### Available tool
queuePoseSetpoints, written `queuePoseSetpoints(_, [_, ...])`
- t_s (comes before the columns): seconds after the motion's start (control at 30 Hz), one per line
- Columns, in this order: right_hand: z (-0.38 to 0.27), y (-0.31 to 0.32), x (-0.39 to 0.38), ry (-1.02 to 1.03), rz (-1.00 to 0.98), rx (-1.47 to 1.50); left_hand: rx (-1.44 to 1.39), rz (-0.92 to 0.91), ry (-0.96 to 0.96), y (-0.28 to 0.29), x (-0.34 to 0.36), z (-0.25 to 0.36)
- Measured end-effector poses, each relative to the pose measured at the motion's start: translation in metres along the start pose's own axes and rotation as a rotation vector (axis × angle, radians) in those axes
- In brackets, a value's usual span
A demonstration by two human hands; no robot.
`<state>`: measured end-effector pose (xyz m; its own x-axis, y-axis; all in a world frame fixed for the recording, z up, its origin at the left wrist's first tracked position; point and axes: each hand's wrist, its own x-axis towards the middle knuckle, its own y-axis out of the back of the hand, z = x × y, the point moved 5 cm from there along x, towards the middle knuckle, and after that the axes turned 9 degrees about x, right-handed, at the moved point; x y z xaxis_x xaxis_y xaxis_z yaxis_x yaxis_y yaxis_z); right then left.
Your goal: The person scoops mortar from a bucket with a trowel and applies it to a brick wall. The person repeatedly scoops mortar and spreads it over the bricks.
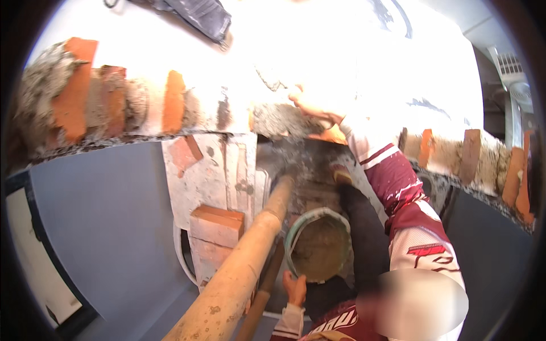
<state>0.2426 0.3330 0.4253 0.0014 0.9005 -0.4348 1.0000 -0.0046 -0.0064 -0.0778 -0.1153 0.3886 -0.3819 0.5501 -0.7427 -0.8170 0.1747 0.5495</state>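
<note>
One green bucket [289, 250] holding grey-brown mortar [319, 249], just right of the bamboo pole [242, 258]. Left hand [294, 289] clamped on its near rim. Right hand [316, 108] well apart, at the wall's rough mortar [277, 120]; glare, can't tell its grip.

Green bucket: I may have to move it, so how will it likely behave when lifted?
The bucket is probably heavy for its size, holding a wet-looking mix. It may tip if pulled only at the near rim, where the left hand grips. Its open top could let the mix slop out.
</note>
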Motion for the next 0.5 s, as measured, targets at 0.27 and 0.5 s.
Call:
queuePoseSetpoints(0.27, [-0.014,-0.029,0.070,-0.090,-0.210,0.278,-0.128,0.003,0.220,-0.026,0.052,-0.044])
queuePoseSetpoints(0.5, [0.015,-0.015,0.059,-0.163,-0.254,0.168,-0.057,-0.070,0.256,-0.055,0.079,-0.047])
